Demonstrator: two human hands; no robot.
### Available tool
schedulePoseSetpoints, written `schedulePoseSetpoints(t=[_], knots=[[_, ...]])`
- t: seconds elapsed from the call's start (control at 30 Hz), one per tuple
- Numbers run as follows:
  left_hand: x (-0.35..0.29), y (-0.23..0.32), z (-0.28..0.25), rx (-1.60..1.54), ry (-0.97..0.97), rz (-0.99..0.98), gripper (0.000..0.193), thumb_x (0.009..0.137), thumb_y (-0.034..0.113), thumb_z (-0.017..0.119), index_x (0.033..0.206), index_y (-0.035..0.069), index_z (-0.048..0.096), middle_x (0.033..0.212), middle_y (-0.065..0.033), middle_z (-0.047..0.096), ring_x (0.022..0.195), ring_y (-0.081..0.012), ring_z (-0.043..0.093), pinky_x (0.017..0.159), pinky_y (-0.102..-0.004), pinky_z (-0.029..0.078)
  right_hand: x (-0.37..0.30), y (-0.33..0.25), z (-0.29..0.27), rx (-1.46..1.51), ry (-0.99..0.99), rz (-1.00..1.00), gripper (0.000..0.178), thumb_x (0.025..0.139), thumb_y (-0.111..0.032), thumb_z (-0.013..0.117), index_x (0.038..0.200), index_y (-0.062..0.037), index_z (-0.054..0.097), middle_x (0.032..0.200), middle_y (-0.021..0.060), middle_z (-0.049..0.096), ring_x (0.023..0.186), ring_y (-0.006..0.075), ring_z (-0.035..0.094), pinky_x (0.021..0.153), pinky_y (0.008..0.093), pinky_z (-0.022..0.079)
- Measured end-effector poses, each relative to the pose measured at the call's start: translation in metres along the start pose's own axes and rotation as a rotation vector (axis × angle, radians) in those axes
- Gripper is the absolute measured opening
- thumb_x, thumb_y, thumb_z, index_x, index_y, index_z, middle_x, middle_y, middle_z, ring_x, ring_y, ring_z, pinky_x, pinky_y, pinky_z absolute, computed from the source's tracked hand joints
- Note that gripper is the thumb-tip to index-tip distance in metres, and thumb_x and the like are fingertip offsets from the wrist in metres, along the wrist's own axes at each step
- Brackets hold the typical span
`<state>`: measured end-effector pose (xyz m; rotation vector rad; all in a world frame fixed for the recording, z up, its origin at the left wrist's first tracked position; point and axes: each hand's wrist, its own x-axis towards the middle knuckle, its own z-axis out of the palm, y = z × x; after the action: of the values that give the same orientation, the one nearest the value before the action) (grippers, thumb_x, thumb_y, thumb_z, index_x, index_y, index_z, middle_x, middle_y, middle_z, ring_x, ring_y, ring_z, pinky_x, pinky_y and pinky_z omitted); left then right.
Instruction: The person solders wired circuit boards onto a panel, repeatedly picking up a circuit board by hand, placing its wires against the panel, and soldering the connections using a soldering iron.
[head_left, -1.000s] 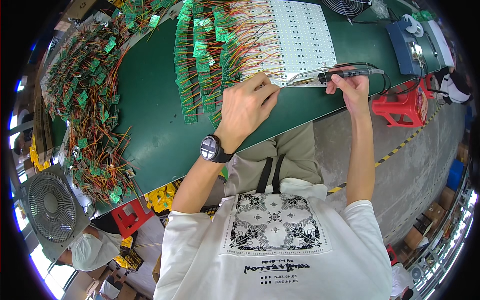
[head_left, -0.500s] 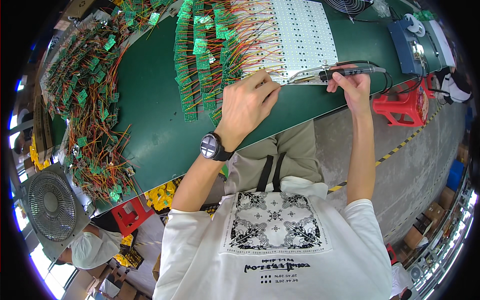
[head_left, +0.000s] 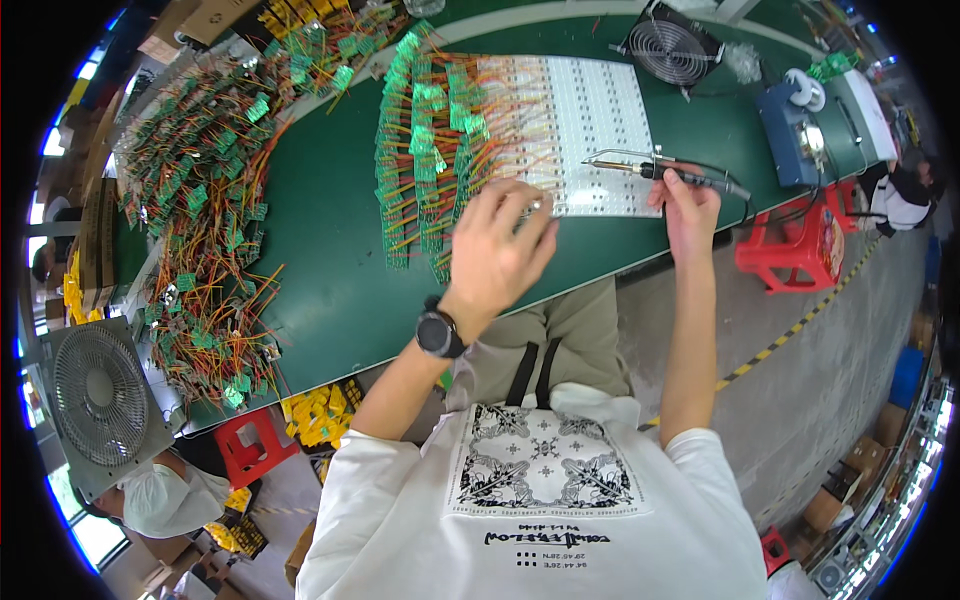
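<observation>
My right hand (head_left: pixel 690 215) grips a black-handled soldering iron (head_left: pixel 640 168) with a thin metal guide along its shaft. The iron's tip points left above a white LED panel (head_left: pixel 607 130), away from the wires. My left hand (head_left: pixel 500 245), palm down with a watch at the wrist, sits at the panel's near left corner. Its fingers curl around something small and shiny that I cannot make out. Red and yellow wires (head_left: pixel 515 125) run from the panel's left part to rows of small green circuit boards (head_left: pixel 395 190), which lie left of my left hand.
A large heap of wired green boards (head_left: pixel 195 190) covers the table's left end. At the back right are a black fan (head_left: pixel 668 52) and a blue soldering station (head_left: pixel 785 135). Red stools (head_left: pixel 800 250) stand right of the green table (head_left: pixel 330 290); a grey fan (head_left: pixel 100 395) stands at left.
The iron has lifted from the panel's near edge by my left fingers and moved farther over the panel. My left hand's fingers have shifted and loosened slightly. The whole view has shifted too.
</observation>
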<state>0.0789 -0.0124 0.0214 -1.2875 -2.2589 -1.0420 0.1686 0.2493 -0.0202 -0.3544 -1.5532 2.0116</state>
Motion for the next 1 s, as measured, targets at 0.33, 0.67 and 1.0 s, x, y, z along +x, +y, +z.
schedulePoseSetpoints(t=[0.33, 0.67, 1.0], knots=[[0.0, 0.069, 0.064, 0.215, -0.365, 0.009, 0.071, 0.091, 0.047, 0.056, 0.139, -0.003, 0.044, 0.149, -0.0253, 0.034, 0.14, -0.0442, 0.027, 0.116, -0.0541, 0.021, 0.001, 0.004, 0.017, 0.001, 0.284, -0.087, 0.022, 0.093, -0.009, 0.065, 0.11, 0.0048, 0.061, 0.082, 0.01, 0.067, 0.066, 0.0162, 0.063, 0.06, 0.0269, 0.048], [-0.044, 0.08, 0.027, 0.285, -0.446, -0.023, 0.07, 0.09, 0.043, 0.058, 0.141, -0.002, 0.043, 0.151, -0.0243, 0.033, 0.141, -0.0451, 0.026, 0.116, -0.0526, 0.022, 0.014, -0.001, 0.027, -0.016, 0.296, -0.069, 0.02, 0.09, -0.009, 0.069, 0.104, 0.0043, 0.064, 0.08, 0.0091, 0.067, 0.063, 0.0153, 0.063, 0.058, 0.025, 0.048], [-0.065, 0.068, -0.048, -0.044, -0.224, 0.005, 0.053, 0.082, 0.016, 0.066, 0.13, 0.001, 0.05, 0.14, -0.0186, 0.046, 0.129, -0.0348, 0.045, 0.108, -0.0458, 0.037, 0.074, 0.019, 0.009, 0.014, 0.329, -0.146, 0.018, 0.089, -0.009, 0.069, 0.1, 0.0047, 0.065, 0.08, 0.0107, 0.068, 0.062, 0.0146, 0.063, 0.057, 0.0243, 0.049]])
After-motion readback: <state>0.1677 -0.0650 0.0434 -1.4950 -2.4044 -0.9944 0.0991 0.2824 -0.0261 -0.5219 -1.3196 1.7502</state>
